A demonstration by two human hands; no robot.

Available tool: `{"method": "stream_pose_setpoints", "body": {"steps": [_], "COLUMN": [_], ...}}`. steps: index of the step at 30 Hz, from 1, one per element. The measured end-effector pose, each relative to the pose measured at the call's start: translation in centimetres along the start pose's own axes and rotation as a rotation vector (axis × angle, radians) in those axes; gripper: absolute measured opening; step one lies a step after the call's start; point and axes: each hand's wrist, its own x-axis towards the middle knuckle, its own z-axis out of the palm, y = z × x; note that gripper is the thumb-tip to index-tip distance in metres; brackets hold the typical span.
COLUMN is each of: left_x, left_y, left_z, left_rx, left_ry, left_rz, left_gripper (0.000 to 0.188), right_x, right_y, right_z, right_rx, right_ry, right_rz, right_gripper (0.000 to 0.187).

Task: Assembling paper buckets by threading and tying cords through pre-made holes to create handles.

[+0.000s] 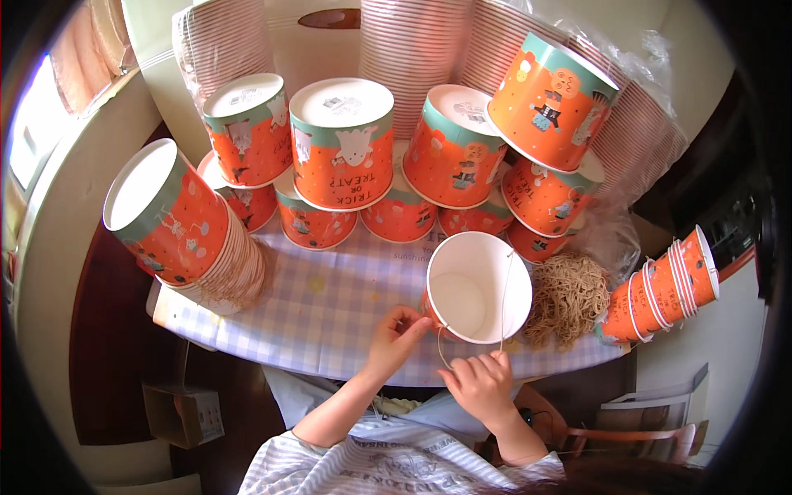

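A paper bucket (469, 304) with a white inside and an orange outside stands on the table in front of me, its mouth tilted toward me. A thin cord (505, 297) passes through the far side of its rim and loops toward the near side. My left hand (398, 340) is at the near left rim, thumb and fingers closed on the bucket's edge. Just below the rim, my right hand (481, 384) pinches the cord. Its curled fingers partly hide the cord. Right of the bucket lies a tangled heap of tan cords (568, 299).
Orange and green buckets (342, 153) stand upside down in stacks along the back. Behind them rise tall nested stacks in plastic wrap (412, 58). A leaning stack (186, 223) is at left; nested corded buckets (664, 285) lie at right. A cardboard box (186, 415) sits below.
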Motion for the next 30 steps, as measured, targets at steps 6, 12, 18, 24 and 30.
{"method": "stream_pose_setpoints", "body": {"steps": [6, 12, 18, 24, 30], "left_x": [0.9, 1.4, 0.4, -4.0, -8.2], "left_y": [2.6, 7.5, 12.5, 16.2, 20.8], "left_z": [-1.7, -3.6, -9.3, -15.7, -20.7], "left_rx": [0.458, 0.856, 0.691, 0.569, 0.183], "left_ry": [0.074, -0.09, -0.662, -0.684, 0.128], "left_rz": [0.377, 0.735, 0.645, 0.606, 0.632], "left_gripper": [0.015, 0.036, 0.037, 0.032, 0.026], "right_x": [0.0, 1.2, 5.9, 13.8, 22.9], "right_y": [3.3, 4.0, 2.0, -1.5, -7.3], "right_z": [-2.3, -3.3, -5.6, -5.0, -5.2], "right_rx": [-0.124, 0.049, 0.462, 0.948, 1.482], "right_ry": [0.152, 0.16, 0.157, 0.052, -0.362], "right_rz": [0.102, -0.076, -0.203, -0.146, -0.024], "right_gripper": [0.037, 0.013, 0.012, 0.018, 0.026]}}
